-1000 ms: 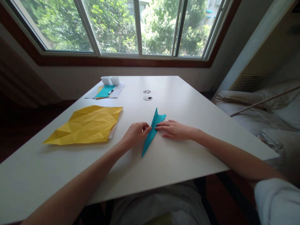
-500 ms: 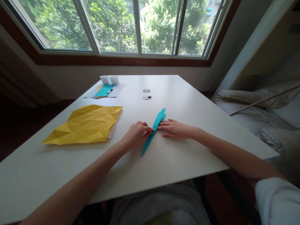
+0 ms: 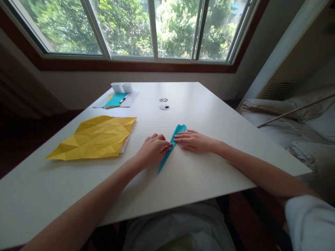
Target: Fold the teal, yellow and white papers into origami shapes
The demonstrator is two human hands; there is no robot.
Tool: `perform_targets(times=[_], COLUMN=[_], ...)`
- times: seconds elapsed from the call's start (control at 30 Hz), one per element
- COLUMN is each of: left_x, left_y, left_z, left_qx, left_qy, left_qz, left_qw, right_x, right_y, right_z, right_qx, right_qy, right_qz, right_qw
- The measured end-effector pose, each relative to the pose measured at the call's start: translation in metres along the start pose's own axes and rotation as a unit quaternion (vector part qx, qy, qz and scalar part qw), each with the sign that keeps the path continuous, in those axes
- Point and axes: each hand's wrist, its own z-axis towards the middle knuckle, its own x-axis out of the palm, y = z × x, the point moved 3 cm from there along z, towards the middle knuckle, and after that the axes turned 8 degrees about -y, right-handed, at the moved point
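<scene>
A narrow strip of folded blue paper (image 3: 166, 157) lies slantwise on the white table, its pointed end toward me and its wider end away. My left hand (image 3: 155, 148) is closed on the paper's left edge near the middle, thumb and forefinger at the fold. From the right, my right hand (image 3: 195, 141) lies flat with its fingers stretched out, the tips resting on the wider upper part. Those fingers cover some of the paper's right side.
Left of my hands is a large creased sheet of yellow paper (image 3: 96, 136), white underneath. Farther back lie blue sheets (image 3: 115, 100), a marker pen (image 3: 124, 99) and two white containers (image 3: 127, 87). Two round discs (image 3: 164, 107) sit mid-table. The table's front edge (image 3: 167, 209) is near my lap.
My right fingers have moved up and left onto the blue paper. Its far end now looks broader and flatter. My left hand has barely moved.
</scene>
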Motion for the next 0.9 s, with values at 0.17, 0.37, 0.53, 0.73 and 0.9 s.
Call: perform_targets(times=[0.17, 0.37, 0.53, 0.73, 0.9], left_x=[-0.004, -0.008, -0.013, -0.013, -0.014], left_y=[0.006, 0.013, 0.014, 0.017, 0.016], left_z=[-0.003, -0.006, -0.009, -0.013, -0.014], left_qx=[0.021, 0.029, 0.038, 0.061, 0.057], left_qy=[0.031, 0.075, 0.102, 0.147, 0.183], left_qz=[0.003, 0.005, 0.024, 0.051, 0.048], left_qw=[0.999, 0.997, 0.994, 0.986, 0.98], right_x=[0.002, 0.002, 0.003, 0.004, 0.002], right_y=[-0.005, -0.005, -0.006, -0.007, -0.005], right_z=[-0.002, -0.001, -0.001, 0.0, 0.0], right_qx=[0.04, 0.056, 0.054, 0.05, 0.056], right_qy=[0.029, 0.039, 0.043, 0.041, 0.046], right_qz=[0.04, 0.07, 0.074, 0.085, 0.089], right_qw=[0.998, 0.995, 0.995, 0.994, 0.993])
